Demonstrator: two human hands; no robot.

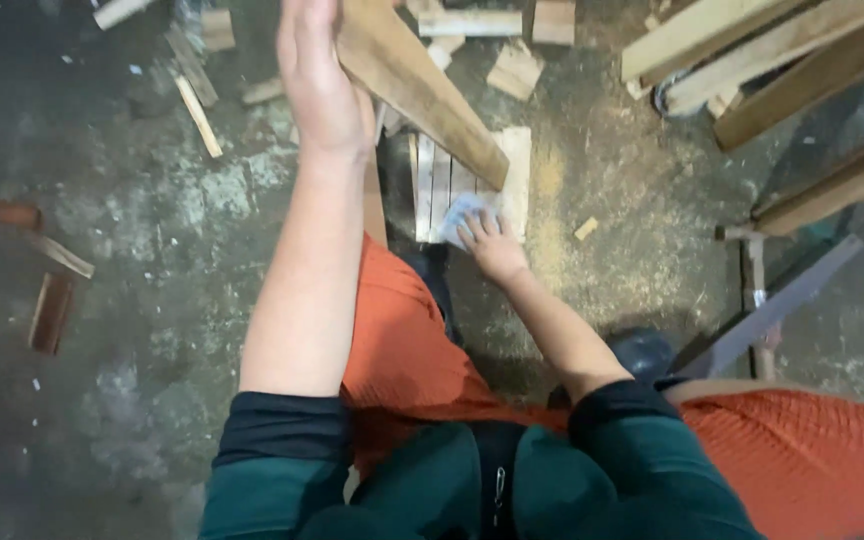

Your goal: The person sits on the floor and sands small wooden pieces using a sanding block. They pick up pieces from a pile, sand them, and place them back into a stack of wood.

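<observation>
1. As we look straight down from the head camera, our left hand (pixel 319 75) is raised near the top of the view, palm flat against the side of a long wooden plank (pixel 420 85). The fingers lie pressed together and run off the top edge, so we cannot tell how their tips sit.
2. The plank slants down from that hand, and its lower end rests on a small slatted wooden panel (pixel 434 180) lying on the floor. The flat palm seems to steady the plank at this tilt.
3. Our right hand (pixel 492 245) reaches low, fingers slightly spread and pressed down on a pale blue-grey sheet (pixel 460 212), perhaps sandpaper or cloth, at the panel's near edge, just below the plank's end.
4. The plank looks bare, light brown, smooth-faced, with a squarely cut end.
5. Around us, the concrete floor (pixel 152 250) is dusted with sawdust and strewn with offcuts (pixel 517 68). Stacked timber lengths (pixel 752 50) lie at upper right. Orange trousers (pixel 412 350) cover our knees.
</observation>
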